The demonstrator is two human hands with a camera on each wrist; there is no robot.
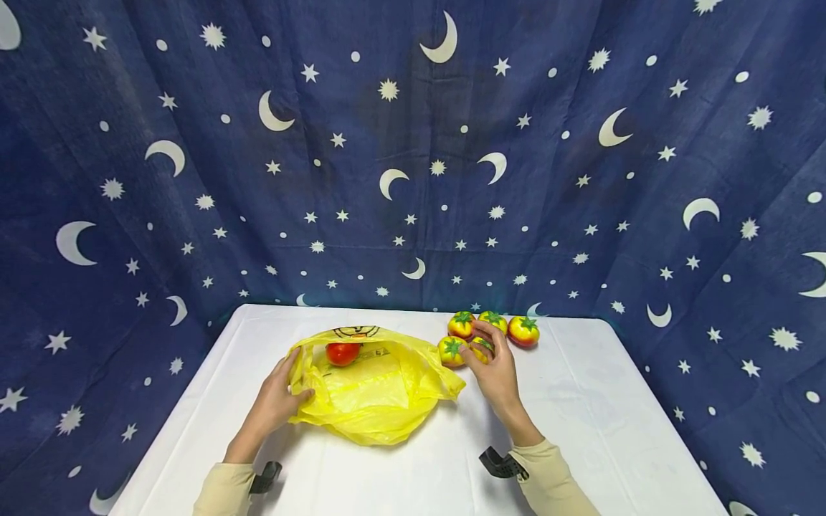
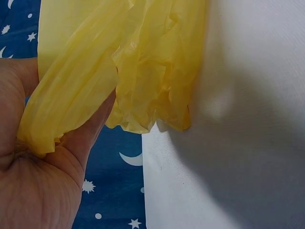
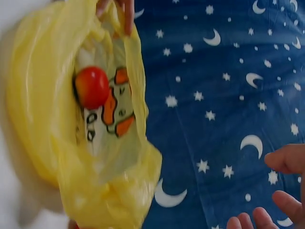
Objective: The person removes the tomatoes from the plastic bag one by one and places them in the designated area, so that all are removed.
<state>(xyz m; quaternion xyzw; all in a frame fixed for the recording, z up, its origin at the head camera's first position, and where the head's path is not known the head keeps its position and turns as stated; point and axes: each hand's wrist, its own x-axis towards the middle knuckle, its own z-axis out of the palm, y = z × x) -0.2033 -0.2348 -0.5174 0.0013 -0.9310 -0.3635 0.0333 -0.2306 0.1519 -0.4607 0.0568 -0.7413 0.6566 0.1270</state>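
Observation:
A yellow plastic bag (image 1: 381,423) lies with its mouth spread wide, dark and orange print on its inner side. Inside sits one red tomato (image 1: 343,353), which the right wrist view shows with a yellowish patch. My left hand (image 1: 276,398) grips the bag's left edge, the plastic bunched between thumb and fingers in the left wrist view. My right hand (image 1: 495,369) reaches over the front tomatoes with thumb and fingers apart. A yellow-and-red tomato (image 1: 482,349) with green leaves is partly hidden behind its fingers. Another tomato (image 1: 453,351) sits by the thumb tip. In the right wrist view, the spread fingers hold nothing.
More tomatoes stand in a back row: one at left (image 1: 461,325), one in the middle (image 1: 492,320) and one at right (image 1: 523,332). The white table (image 1: 613,430) ends at a dark blue curtain (image 1: 413,179) with moons and stars.

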